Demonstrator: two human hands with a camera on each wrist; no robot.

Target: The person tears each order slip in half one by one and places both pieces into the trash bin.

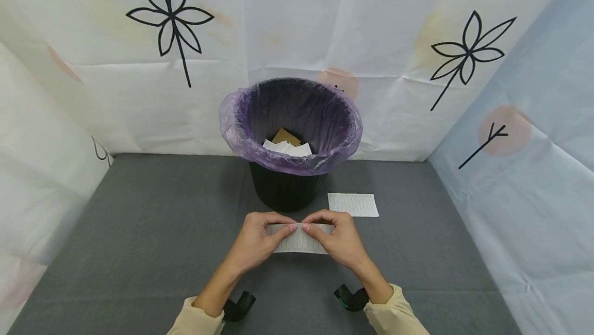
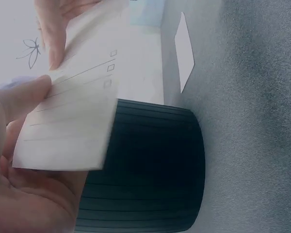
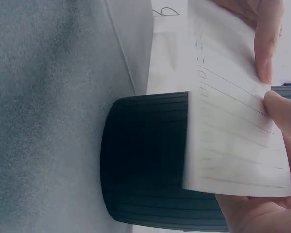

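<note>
Both hands hold one lined sheet of paper in front of the bin. The left hand pinches its top edge near the middle, thumb on the near face and fingers behind. Right beside it, the right hand pinches the same edge in the same way, the two thumb tips close together. Ruled lines and small checkbox squares show on the paper in the left wrist view. In the right wrist view the paper hangs in front of the bin's dark side, its lower edge slightly blurred.
A black bin with a purple liner stands behind the hands. White paper pieces and a brown piece lie inside. Another lined sheet lies on the grey table, right of the bin. Printed cloth walls enclose the table.
</note>
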